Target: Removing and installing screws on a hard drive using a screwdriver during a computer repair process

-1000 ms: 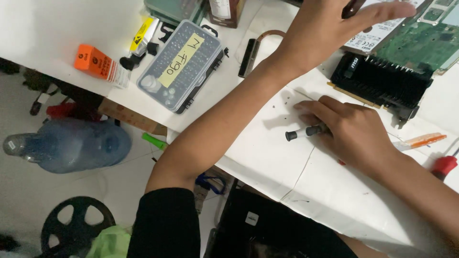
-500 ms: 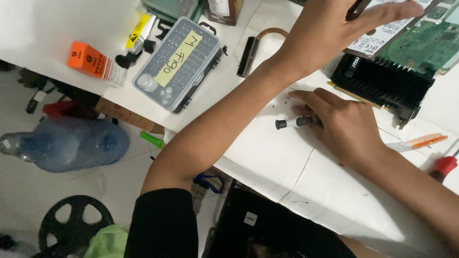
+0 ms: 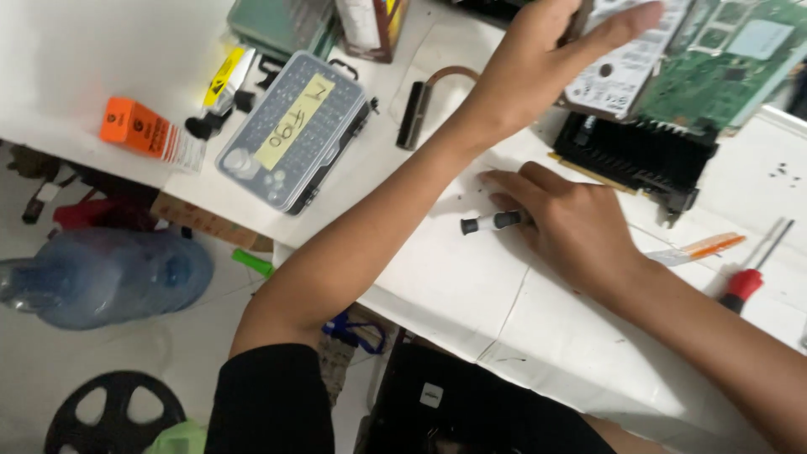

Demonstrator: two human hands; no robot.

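Our right hand [image 3: 580, 231] lies on the white table [image 3: 471, 286], fingers curled around a small black-and-grey screwdriver handle [image 3: 492, 222] poking out past the fingertips. Our left hand [image 3: 546, 63] grips a flat metallic hard drive [image 3: 618, 71], just above the ribbed black heatsink [image 3: 639, 155].

An electronics repair workbench, probably in a small workshop or home work corner. Computer parts lie on the white table [image 3: 538, 336]: a green circuit board [image 3: 723, 76] and a hard drive [image 3: 626, 71] at the far edge, with a black finned heat sink [image 3: 639, 155] just in front of them. Tools confirm the setting: a grey screwdriver-bit case [image 3: 294, 130] near the left edge, a red-handled screwdriver [image 3: 748, 282] towards the right edge, and a small black driver [image 3: 492, 222] mid-table. Below the near-left edge, a large blue water bottle [image 3: 101, 277] lies on a pale floor.
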